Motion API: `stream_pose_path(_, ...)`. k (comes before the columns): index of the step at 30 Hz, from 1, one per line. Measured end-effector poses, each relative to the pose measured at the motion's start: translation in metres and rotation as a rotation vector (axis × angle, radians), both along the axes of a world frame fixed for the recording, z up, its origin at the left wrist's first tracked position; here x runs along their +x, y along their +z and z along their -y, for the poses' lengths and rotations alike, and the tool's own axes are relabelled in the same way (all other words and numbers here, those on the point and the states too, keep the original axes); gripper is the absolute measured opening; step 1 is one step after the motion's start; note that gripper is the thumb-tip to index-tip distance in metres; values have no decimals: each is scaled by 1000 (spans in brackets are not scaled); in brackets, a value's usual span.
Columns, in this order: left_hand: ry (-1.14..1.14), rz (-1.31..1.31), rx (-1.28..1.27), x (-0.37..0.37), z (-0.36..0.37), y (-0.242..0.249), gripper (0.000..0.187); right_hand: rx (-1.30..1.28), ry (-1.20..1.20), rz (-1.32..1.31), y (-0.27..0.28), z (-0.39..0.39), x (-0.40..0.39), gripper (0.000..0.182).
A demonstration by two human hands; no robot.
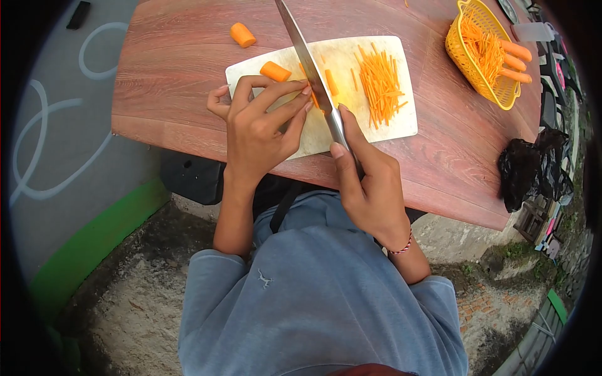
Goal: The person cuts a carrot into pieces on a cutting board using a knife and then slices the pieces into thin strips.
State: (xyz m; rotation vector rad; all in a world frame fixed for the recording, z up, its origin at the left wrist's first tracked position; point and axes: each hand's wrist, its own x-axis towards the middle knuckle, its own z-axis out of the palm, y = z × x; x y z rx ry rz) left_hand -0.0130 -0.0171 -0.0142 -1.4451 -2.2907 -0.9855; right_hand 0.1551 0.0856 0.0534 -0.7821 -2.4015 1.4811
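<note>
My right hand (370, 178) is wrapped round the handle of a large knife (308, 59), whose blade points away from me over the white cutting board (401, 56). Left of the blade, the fingertips of my left hand (263, 122) press together on a carrot piece, mostly hidden by the fingers and blade. A thin carrot slice (331, 82) lies just right of the blade. Further right on the board is a pile of carrot strips (380, 84). One carrot chunk (275, 71) rests at the board's left, beyond my left hand.
Another carrot chunk (242, 35) lies on the wooden table (169, 75) beyond the board. At the back right, a yellow basket (467, 62) holds shredded carrot and whole carrots (515, 62). A clear container (533, 32) is beside it. A black plastic bag (533, 169) hangs by the right edge.
</note>
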Motion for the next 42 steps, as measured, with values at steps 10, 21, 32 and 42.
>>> stream_pose_path(10, 16, -13, 1, 2, 1, 1, 11, 58, 23, -32, -4, 9, 7, 55)
stream_pose_path(21, 50, -55, 42, 3, 4, 5, 15, -108, -163, 15, 16, -15, 34, 51)
stream_pose_path(32, -29, -91, 40, 5, 4, 11, 19, -135, -181, -50, 8, -17, 44, 51)
stream_pose_path(42, -229, 10, -198, -5, -1, 32, 15, -105, -128, -40, 6, -24, 52, 50)
